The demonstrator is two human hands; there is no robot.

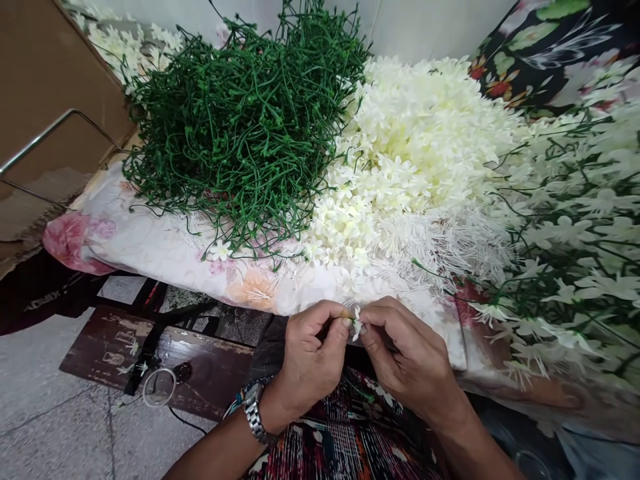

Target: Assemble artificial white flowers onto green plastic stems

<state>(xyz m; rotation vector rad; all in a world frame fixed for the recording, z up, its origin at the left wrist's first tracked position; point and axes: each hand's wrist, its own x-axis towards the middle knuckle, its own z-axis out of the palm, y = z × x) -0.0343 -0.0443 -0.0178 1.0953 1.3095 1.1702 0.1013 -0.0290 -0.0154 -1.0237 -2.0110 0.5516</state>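
Thumb and forefinger of my left hand [317,347] pinch the green end of a stem, right behind a small white flower [357,325]. On the flower's other side, my right hand [410,357] is pinched close against it; what its fingertips hold is too small to make out. Both hands are near the front edge of a table with a floral cloth [175,250]. Beyond them lies a tangled heap of green plastic stems [245,127]. Loose cream-white blossoms [410,140] are piled beside it, with thin white pieces [450,243] in front of them.
Finished-looking white flowers on green stems [575,267] are heaped at the right. A cardboard box [50,100] stands at the far left beside a metal rod. Below the table are a worn brown wooden board [210,367] and a white ring [160,388].
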